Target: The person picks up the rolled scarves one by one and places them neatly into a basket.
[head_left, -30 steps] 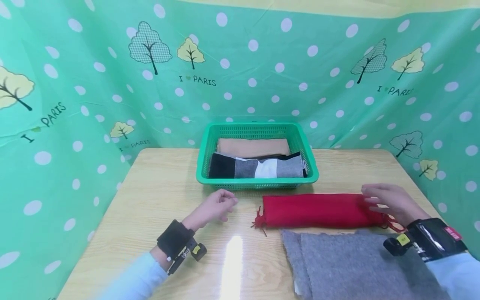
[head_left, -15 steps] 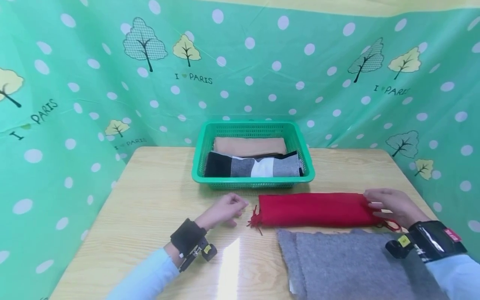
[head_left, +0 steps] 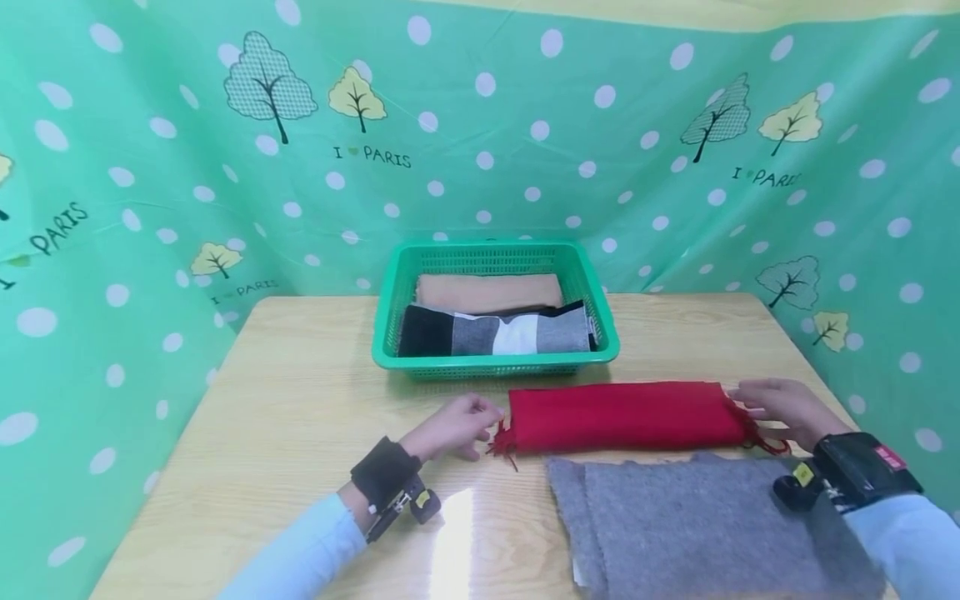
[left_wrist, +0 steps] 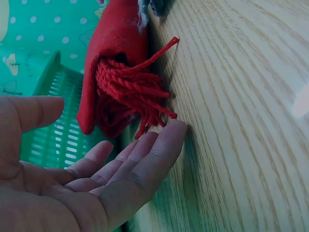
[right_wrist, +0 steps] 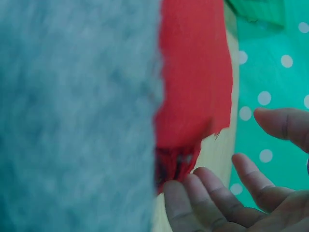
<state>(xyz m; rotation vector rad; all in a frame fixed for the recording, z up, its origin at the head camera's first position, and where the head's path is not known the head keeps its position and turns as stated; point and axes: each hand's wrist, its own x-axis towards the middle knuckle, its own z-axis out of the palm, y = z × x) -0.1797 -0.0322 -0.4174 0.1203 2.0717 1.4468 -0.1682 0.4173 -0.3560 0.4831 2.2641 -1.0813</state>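
A red scarf, folded into a long flat roll, lies across the table with tassels at both ends. At its left end is my left hand; in the left wrist view its fingers reach just under the braided red tassels, thumb spread away. My right hand is at the other end, where the right wrist view has its fingertips close to the scarf's fringe, thumb apart. Whether either hand touches the fringe I cannot tell. Neither grips anything.
Behind the scarf stands a green plastic basket holding a folded beige cloth and a black, grey and white checked cloth. A grey wool cloth lies in front of the scarf. A dotted green curtain hangs behind the table.
My left hand has moved right to the scarf's left tassels. My right hand, earlier over the scarf's right end, now sits just beyond that end. The view has shifted slightly.
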